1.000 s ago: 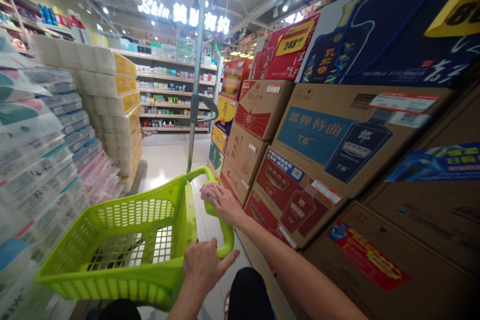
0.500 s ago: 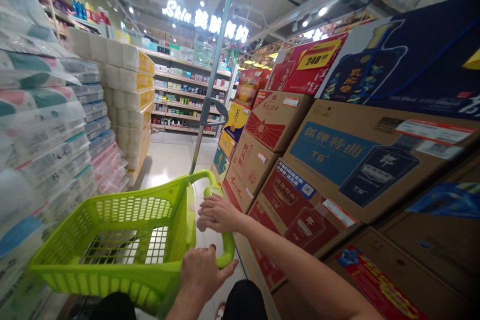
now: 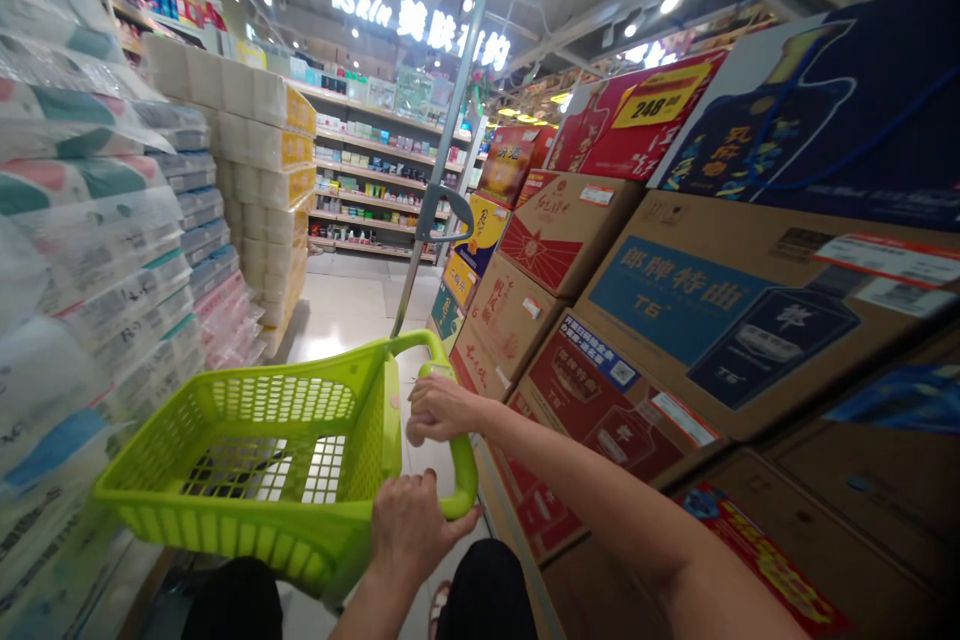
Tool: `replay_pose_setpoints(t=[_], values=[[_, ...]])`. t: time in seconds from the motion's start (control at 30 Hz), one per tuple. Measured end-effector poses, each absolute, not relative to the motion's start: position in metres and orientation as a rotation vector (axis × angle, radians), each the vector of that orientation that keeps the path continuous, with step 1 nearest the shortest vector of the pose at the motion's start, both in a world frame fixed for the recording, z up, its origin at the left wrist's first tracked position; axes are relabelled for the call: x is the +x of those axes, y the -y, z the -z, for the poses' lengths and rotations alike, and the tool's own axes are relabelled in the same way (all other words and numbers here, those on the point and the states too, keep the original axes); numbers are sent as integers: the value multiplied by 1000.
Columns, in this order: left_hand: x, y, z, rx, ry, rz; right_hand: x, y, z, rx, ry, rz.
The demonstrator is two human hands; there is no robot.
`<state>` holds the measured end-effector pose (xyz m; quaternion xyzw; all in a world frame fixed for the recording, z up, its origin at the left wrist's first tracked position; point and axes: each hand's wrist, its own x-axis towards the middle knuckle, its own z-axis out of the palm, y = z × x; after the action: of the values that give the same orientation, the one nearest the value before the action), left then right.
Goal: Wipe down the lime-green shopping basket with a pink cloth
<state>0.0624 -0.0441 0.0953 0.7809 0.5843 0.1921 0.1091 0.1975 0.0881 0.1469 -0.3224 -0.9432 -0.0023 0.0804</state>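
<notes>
Left hand wraps green handle at near corner of basket; right hand closed round handle's far side; palms hidden.

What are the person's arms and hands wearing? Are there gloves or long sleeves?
No gloves: the left hand and right hand are bare. No sleeve, watch or bracelet shows on the left forearm or right forearm.

Right hand, curled, lies beyond the left hand, apparently also curled.
</notes>
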Motion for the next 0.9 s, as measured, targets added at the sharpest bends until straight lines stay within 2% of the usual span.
replay_pose_setpoints(t=[0.1, 0.2, 0.27, 0.37, 0.47, 0.6, 0.7, 0.8, 0.9], values=[[48, 46, -89, 2313, -1646, -746, 208, -66, -155, -602, 2994, -83], [20, 45, -74, 2416, -1493, -884, 219, -57, -167, -566, 2952, -138], [3, 43, -60, 2550, -1393, -966, 224, -55, -169, -642, 2883, -156], [-11, 39, -43, 2638, -1500, -1040, 226, -46, -160, -792, 2815, -201], [-10, 38, -35, 2651, -1596, -951, 217, -24, -145, -964, 2805, -270], [-4, 38, -38, 2632, -1696, -836, 205, 5, -136, -1358, 2515, -206], [1, 38, -42, 2640, -1713, -789, 211, 8, -143, -1315, 2547, -215], [10, 36, -44, 2623, -1744, -820, 216, 8, -146, -1255, 2601, -108], [21, 33, -43, 2586, -1784, -879, 197, 19, -125, -1558, 2262, 102]])
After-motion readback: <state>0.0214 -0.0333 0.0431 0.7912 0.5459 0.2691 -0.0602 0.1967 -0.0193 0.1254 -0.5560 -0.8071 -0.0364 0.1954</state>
